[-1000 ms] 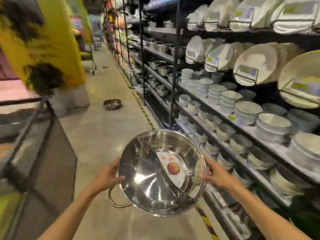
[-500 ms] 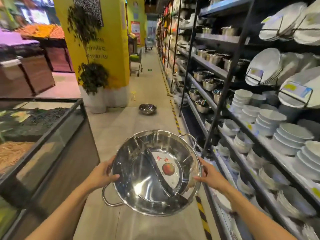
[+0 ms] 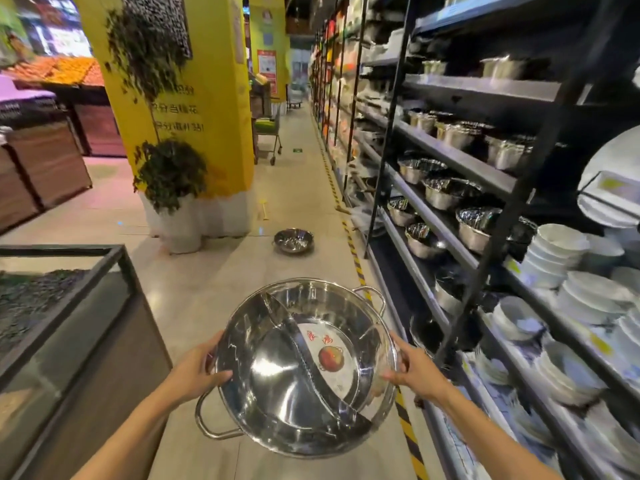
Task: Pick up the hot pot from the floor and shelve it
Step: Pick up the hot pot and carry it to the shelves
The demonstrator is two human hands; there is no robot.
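Gripping: the left hand point(image 3: 195, 370) is clasping the left rim of the hot pot point(image 3: 304, 367), thumb hooked over the edge, fingers lying under the wall.
Right hand point(image 3: 414, 370): it is clasping the opposite rim in the same way, so the pot is hanging between the two hands, off the floor point(image 3: 214, 292), at about waist height.
Pot attitude: it is tilting toward the camera, showing its curved divider point(image 3: 308, 351) and a sticker point(image 3: 327, 356) in the right compartment; both loop handles are sticking out free, one low on the left point(image 3: 211, 422), one at the far right point(image 3: 372, 296).
Changing: over the last second the view has been swinging left, away from the white dishes point(image 3: 554, 258) that were filling the frame and toward the aisle; the grip on the rim has not shifted.
Meaning: pickup is done and carrying is under way; the person appears to be heading for the section of shelving point(image 3: 446, 157) ahead on the right, where steel bowls and pots point(image 3: 446, 192) are sitting.
Pot and shelf: the pot is hanging just left of the shelf front, over the striped floor tape point(image 3: 356, 265), well short of the steel section.
Also waiting: a second pot point(image 3: 293, 240) is lying on the floor ahead, near the yellow pillar point(image 3: 207, 98).
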